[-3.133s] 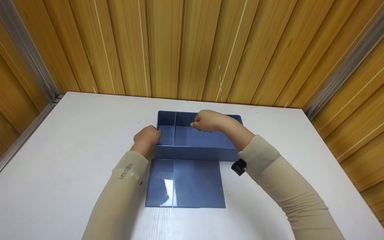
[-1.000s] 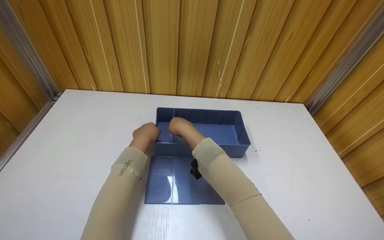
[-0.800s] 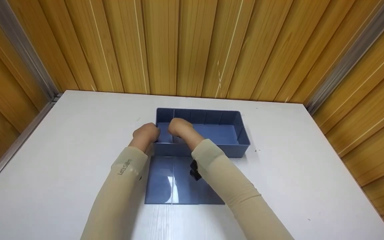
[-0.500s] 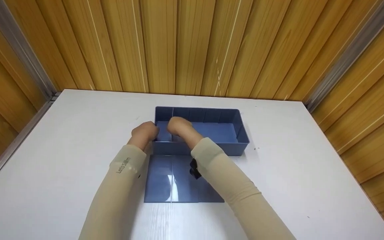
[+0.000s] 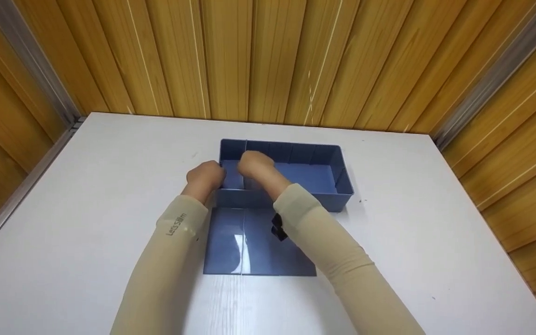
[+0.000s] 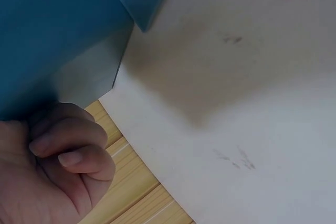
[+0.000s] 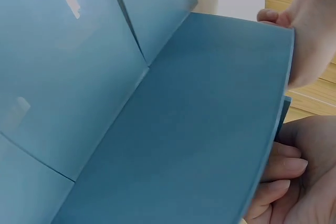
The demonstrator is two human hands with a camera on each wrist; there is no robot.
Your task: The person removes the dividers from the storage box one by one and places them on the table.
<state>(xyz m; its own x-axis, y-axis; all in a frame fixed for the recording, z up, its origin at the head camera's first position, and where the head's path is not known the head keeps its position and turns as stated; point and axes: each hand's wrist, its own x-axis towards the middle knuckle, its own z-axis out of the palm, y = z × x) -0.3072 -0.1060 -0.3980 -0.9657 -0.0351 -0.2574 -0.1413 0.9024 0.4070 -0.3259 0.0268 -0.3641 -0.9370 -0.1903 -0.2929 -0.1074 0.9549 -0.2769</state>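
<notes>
A blue plastic storage box (image 5: 233, 199) stands on the white table, seen in the head view. A thin upright divider (image 5: 245, 148) crosses it near its left end. My left hand (image 5: 206, 176) grips the box's left wall; its curled fingers show in the left wrist view beside the blue wall (image 6: 47, 40). My right hand (image 5: 256, 164) reaches over the front wall and pinches the divider, whose dark edge (image 7: 285, 113) shows by the curled fingers in the right wrist view. Flat blue panels (image 5: 224, 242) lie on the table before the box, partly under my right forearm.
A dark wrist camera (image 5: 278, 228) sits under the right sleeve, over the panels. The white table (image 5: 412, 232) extends to both sides of the box. Wood-patterned walls (image 5: 272, 60) close off the back and sides. Small dark specks mark the tabletop.
My right hand has gone left and down, from over the middle of the box to the divider, and has stayed there through the last second. My left hand keeps its place on the left wall.
</notes>
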